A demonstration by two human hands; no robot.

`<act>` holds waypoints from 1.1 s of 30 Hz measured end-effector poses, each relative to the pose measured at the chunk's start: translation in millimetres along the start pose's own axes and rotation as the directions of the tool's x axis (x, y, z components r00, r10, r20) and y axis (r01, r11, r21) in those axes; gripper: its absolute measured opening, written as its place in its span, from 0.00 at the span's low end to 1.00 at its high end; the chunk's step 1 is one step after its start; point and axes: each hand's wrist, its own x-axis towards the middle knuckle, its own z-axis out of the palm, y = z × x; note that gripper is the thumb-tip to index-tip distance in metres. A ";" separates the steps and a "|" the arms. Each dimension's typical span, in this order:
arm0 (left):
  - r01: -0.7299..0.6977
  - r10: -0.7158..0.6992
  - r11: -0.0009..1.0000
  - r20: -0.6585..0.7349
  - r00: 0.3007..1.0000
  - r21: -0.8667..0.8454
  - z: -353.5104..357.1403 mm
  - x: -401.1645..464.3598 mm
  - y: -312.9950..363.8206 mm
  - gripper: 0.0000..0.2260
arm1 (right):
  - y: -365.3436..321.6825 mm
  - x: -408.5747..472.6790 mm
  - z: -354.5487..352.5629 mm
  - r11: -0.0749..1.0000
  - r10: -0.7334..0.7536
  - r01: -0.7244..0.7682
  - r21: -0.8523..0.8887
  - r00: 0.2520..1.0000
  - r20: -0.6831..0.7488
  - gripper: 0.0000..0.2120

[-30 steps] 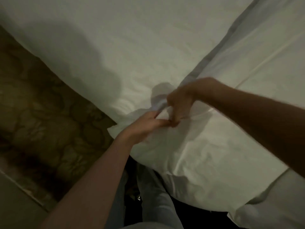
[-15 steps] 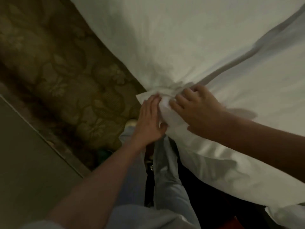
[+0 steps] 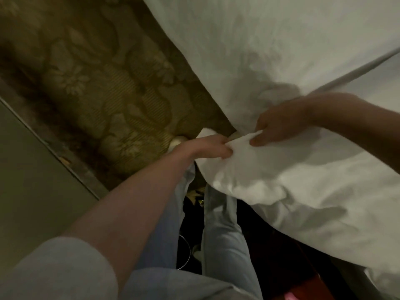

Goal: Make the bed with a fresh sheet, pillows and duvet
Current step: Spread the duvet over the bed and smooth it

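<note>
A white duvet point(image 3: 281, 180) lies over the bed and its near corner hangs toward my legs. My left hand point(image 3: 207, 147) pinches the tip of that corner from the left. My right hand point(image 3: 279, 124) reaches in from the right and grips the same corner's edge between thumb and curled fingers, just beside the left hand. A white sheet point(image 3: 259, 40) covers the bed beyond, and a grey fold line point(image 3: 355, 72) runs diagonally across the bedding to the upper right.
Patterned olive carpet point(image 3: 97, 83) fills the left side, bordered by a plain pale floor strip point(image 3: 28, 180) at lower left. My legs in light jeans point(image 3: 218, 230) stand close against the bed. A dark gap lies under the bed edge at lower right.
Both hands went from pressing flat on the corner to pinching it. The view swung left and down, and the right hand shifted to the right.
</note>
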 end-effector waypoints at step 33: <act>-0.540 0.571 0.718 0.074 0.818 0.439 -24.1 33.1 21.2 0.28 | 10.1 62.0 148.0 0.824 0.343 -0.108 0.557 -0.687 -0.641 0.17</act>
